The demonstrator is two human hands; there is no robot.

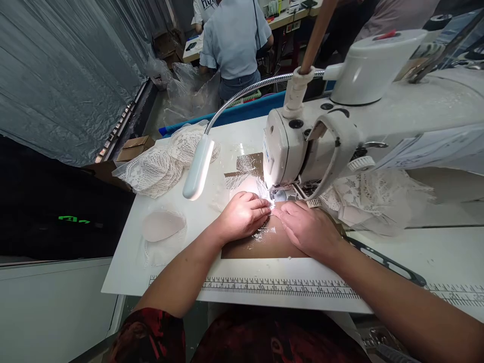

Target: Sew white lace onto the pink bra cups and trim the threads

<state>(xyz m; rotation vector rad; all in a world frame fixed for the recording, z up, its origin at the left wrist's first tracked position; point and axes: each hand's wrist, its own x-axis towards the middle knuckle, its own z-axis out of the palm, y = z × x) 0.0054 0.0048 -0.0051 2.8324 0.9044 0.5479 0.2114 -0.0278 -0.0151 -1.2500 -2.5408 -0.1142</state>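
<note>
A white sewing machine stands over the table with its needle area brightly lit. Under its presser foot lies a piece of white lace fabric with a pale pink padded part. My left hand is closed on the lace just left of the needle, fingers bunched together. From the other side my right hand holds the edge of the lace with thumb and fingertips, close in front of the foot. The fingertips of both hands nearly meet. Beneath them a brown sheet covers the machine bed; the small stitched edge is partly hidden.
Lace piles lie at the table's left, a pink lined cup nearer me. More lace is heaped right of the machine. A gooseneck lamp hangs over the table. A ruler strip runs along the front edge. People sit behind.
</note>
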